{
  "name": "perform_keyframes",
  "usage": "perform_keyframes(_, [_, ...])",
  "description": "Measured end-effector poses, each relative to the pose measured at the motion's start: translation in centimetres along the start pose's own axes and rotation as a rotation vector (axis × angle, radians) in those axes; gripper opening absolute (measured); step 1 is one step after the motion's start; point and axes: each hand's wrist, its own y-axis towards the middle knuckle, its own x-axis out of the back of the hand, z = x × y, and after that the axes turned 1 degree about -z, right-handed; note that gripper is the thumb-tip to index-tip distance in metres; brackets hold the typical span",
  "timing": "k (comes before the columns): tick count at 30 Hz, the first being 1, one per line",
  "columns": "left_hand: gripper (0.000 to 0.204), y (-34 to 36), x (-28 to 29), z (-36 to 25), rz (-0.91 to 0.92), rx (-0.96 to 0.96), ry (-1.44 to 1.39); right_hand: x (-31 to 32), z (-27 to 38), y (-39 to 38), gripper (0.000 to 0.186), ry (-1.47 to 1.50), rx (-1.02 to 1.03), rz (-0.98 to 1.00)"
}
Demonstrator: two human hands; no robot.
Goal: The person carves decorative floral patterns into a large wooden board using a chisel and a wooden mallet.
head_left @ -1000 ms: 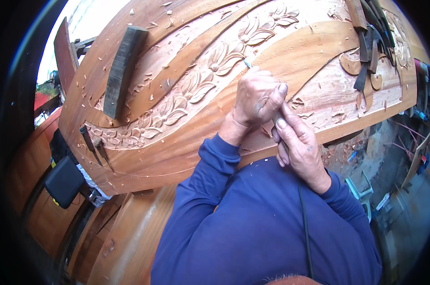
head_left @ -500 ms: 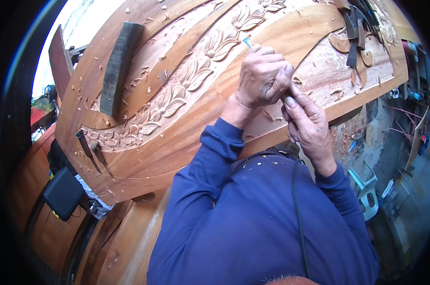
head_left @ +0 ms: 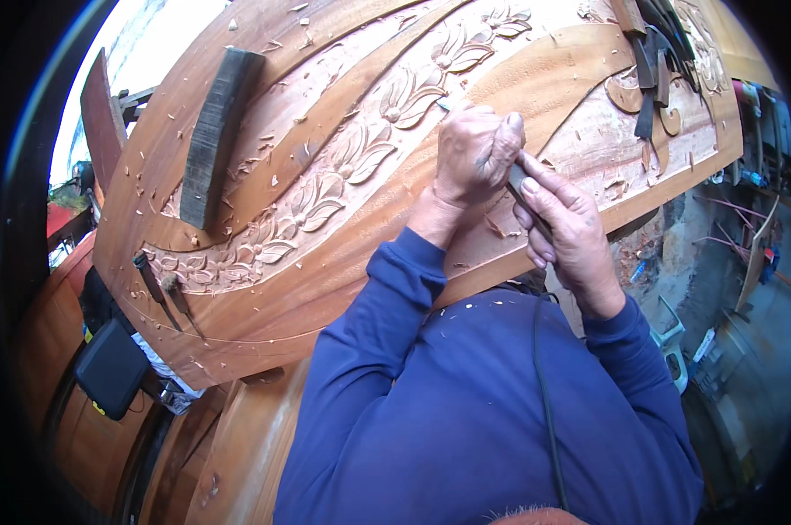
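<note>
Held slantwise over the carved panel [head_left: 535,79], a chisel [head_left: 518,178], its blade [head_left: 445,106] just beside the flowers [head_left: 360,153]; impossible to tell whether touching the wood. Wrapped around its forward part, the closed fingers of the left hand [head_left: 477,150]; curled about its rear, with thumb along the top, those of the right hand [head_left: 563,210]. Scattered around on the panel, pale shavings [head_left: 494,229]. Farther out, to the left, a dark block [head_left: 222,136] and two slim tools [head_left: 156,282]; at upper right, more tools [head_left: 647,122]; beyond the panel's left end, a black case [head_left: 113,369].
</note>
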Motion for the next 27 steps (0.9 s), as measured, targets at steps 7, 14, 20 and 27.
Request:
perform_keyframes(7, [0.041,-0.3,0.0,0.6,-0.333,-0.346,0.229,-1.7,0.6,-0.9,0.046,-0.605,0.382,0.154])
perform_keyframes(14, [0.035,-1.3,0.1,-1.9,-0.007,-0.192,0.185,2.8,-3.4,-1.1,0.048,-0.517,0.394,0.135])
perform_keyframes(20, [0.018,-1.2,0.5,-1.2,-0.320,-0.052,0.548,3.6,-0.2,0.1,0.047,-0.143,0.158,0.097])
perform_keyframes(27, [0.019,2.6,8.0,1.7,0.118,-0.269,0.841,5.8,0.4,1.0,0.050,-0.138,0.162,0.045])
